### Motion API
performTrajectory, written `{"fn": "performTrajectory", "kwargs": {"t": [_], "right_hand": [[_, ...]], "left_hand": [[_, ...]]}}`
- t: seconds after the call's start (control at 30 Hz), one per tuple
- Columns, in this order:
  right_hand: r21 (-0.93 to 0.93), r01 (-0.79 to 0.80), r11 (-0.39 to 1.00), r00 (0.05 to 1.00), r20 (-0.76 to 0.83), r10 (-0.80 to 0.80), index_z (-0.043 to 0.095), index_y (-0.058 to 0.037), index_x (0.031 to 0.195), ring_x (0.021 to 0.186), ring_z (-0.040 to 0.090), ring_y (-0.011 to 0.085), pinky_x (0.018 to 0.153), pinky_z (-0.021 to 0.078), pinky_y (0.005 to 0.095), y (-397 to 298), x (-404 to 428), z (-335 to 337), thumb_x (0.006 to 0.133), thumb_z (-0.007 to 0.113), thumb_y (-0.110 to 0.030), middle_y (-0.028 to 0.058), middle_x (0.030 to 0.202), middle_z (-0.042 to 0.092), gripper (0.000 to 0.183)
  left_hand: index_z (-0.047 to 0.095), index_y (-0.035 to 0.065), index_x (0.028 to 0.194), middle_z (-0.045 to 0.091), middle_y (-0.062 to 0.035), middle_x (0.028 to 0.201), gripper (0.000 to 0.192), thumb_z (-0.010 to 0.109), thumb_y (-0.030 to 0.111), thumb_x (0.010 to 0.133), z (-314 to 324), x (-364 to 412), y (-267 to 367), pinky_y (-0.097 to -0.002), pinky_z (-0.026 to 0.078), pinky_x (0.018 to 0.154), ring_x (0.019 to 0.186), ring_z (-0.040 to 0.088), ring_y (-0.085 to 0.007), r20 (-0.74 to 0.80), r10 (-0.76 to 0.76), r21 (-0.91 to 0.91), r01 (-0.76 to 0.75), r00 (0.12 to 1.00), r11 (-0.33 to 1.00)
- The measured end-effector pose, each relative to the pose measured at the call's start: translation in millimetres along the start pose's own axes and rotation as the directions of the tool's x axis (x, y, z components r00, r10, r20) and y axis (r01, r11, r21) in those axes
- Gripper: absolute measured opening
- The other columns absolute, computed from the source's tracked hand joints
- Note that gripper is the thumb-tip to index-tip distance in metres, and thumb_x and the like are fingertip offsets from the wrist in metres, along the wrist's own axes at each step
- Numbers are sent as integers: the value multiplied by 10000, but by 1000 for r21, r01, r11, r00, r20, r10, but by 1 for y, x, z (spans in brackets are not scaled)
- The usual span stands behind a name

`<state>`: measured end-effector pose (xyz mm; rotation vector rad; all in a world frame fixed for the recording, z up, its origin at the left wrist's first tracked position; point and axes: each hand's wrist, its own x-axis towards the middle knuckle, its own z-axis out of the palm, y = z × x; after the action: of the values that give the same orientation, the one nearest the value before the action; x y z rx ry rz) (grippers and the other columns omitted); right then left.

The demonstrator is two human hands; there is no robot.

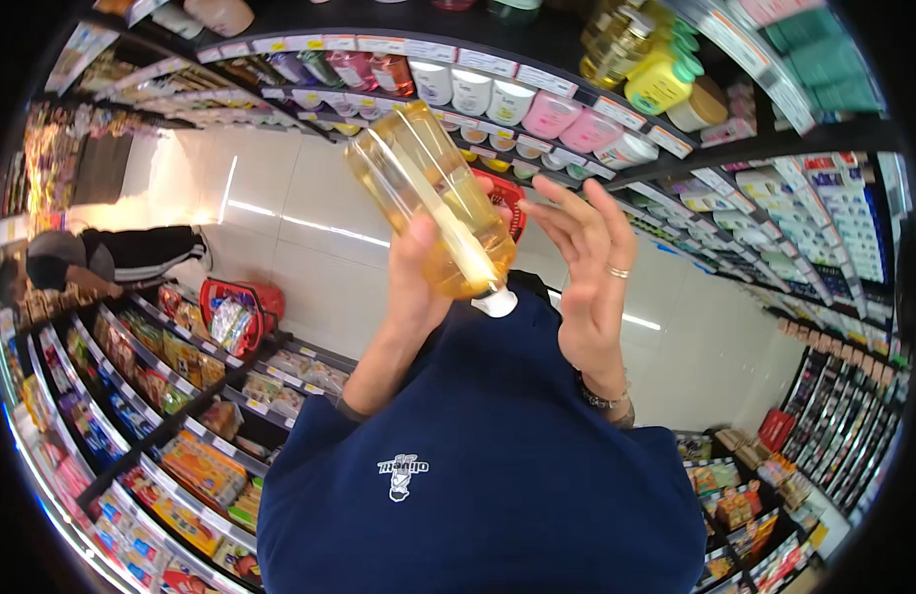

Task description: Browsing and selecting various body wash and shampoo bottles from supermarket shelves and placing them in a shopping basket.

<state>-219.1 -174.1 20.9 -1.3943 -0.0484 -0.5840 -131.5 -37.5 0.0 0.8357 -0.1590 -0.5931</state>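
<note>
My left hand (413,275) is closed around a clear plastic bottle (436,193) of amber-yellow liquid. Its thumb lies on the near side of the bottle, and fingertips show at the far right edge. The bottle is tilted, with its white cap (496,303) pointing down toward my chest. Just right of the bottle, my right hand (588,275) is raised with its fingers apart and nothing in it. A ring and a bracelet are on that hand and wrist. Behind the bottle, a red shopping basket (516,199) is partly hidden.
Ahead, shelves hold white jars (471,93), pink containers (551,113) and a yellow pump bottle (658,83). Packaged snacks (202,468) fill shelving at left. A crouching person (131,256) is beside another red basket (242,315) on the tiled floor (317,185).
</note>
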Motion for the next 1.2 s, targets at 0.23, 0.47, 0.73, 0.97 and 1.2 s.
{"fn": "performTrajectory", "kwargs": {"t": [0.23, 0.47, 0.73, 0.97, 1.2], "right_hand": [[-175, -332, 927, 917, 173, 360, 462, -13, 1352, 1238, 526, 260, 1048, 422, 372, 64, -19, 33, 966, 503, -26, 146, 1331, 483, 389], [-705, 100, 702, 839, 439, 321, 397, -131, 1461, 1300, 423, 403, 1091, 373, 466, 132, -30, 62, 736, 652, 50, 175, 1428, 407, 790], [-625, 163, 763, 577, 688, 440, 470, -133, 1397, 1351, 401, 356, 1081, 420, 429, 174, -41, 70, 666, 709, 36, 105, 1474, 419, 788], [-718, 261, 645, 391, 689, 610, 515, -127, 1345, 1298, 450, 348, 918, 548, 407, 242, -40, 52, 632, 679, 60, 91, 1439, 456, 755], [-735, -465, 494, 600, 148, 786, 547, -60, 1234, 1030, 648, 270, 894, 522, 360, 409, -56, -36, 682, 856, -228, 125, 1137, 647, 654]], "left_hand": [[476, 22, 1298, 590, -150, 1198, 620, 535, 530, 947, -81, 8, 12, -448, 514, 962, 1079, 599, -293, -132, -306, -619, 162, 943, 769], [586, 75, 1224, 642, -99, 1179, 512, 570, 501, 941, -166, -26, -38, -461, 513, 959, 1100, 616, -267, -239, -612, -745, 262, 754, 614], [533, 161, 1280, 610, -44, 1206, 549, 545, 586, 934, -208, -48, -71, -391, 482, 951, 1096, 602, -204, -254, -717, -596, 479, 650, 645], [534, 156, 1272, 621, -56, 1174, 525, 540, 567, 947, -257, -27, -139, -383, 505, 940, 1086, 619, -201, -200, -828, -659, 554, 523, 509], [484, 37, 1379, 647, -126, 1220, 1038, 135, 858, 848, -343, 17, -283, -383, 413, 1005, 1100, 588, -222, -281, -886, -400, 794, 369, 458]]}}
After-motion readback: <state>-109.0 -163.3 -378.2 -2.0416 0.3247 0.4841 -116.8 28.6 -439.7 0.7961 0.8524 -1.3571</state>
